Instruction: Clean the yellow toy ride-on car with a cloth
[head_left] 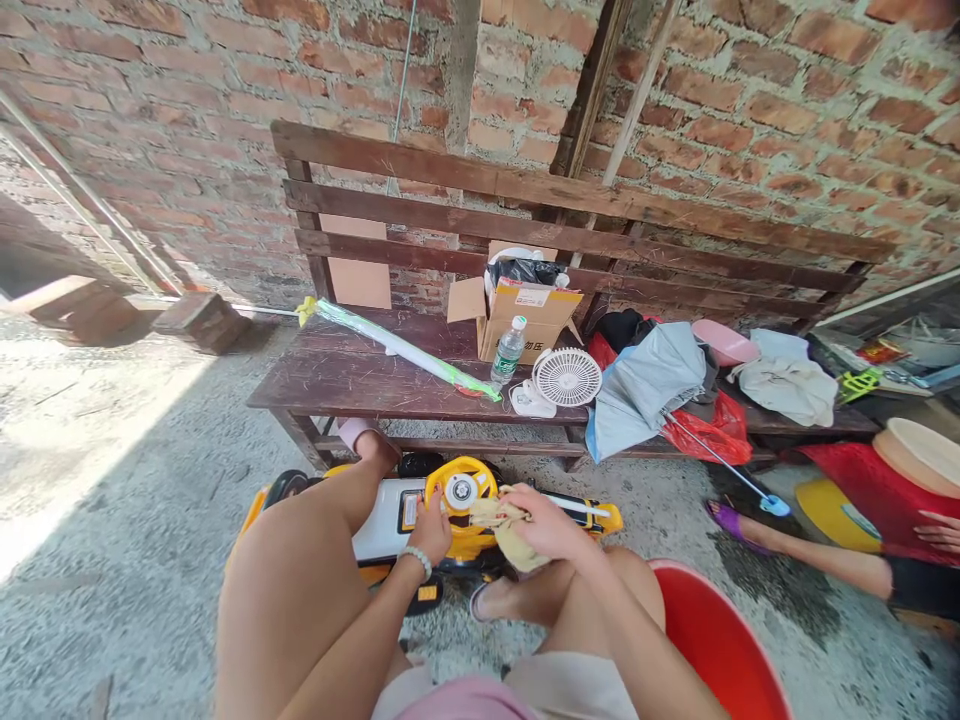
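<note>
Between my legs stands a yellow, white and black ride-on toy car (381, 525) with a yellow steering wheel (459, 468). My left hand (430, 530), with a beaded bracelet at the wrist, grips the lower left of the wheel's rim. In my right hand (546, 522) is a bunched yellowish-beige cloth (517, 540), at the right side of the wheel. Its fingers are closed around the cloth, and part of the cloth hangs below them. A white bar on the car reaches out to the right, past my right hand.
A wooden bench (337, 375) beyond the car carries a cardboard box (529, 318), water bottle (508, 352), white fan (568, 377) and folded grey umbrella (649, 385). A red bucket (712, 630) is by my right knee. Another person's leg (817, 553) extends in from the right.
</note>
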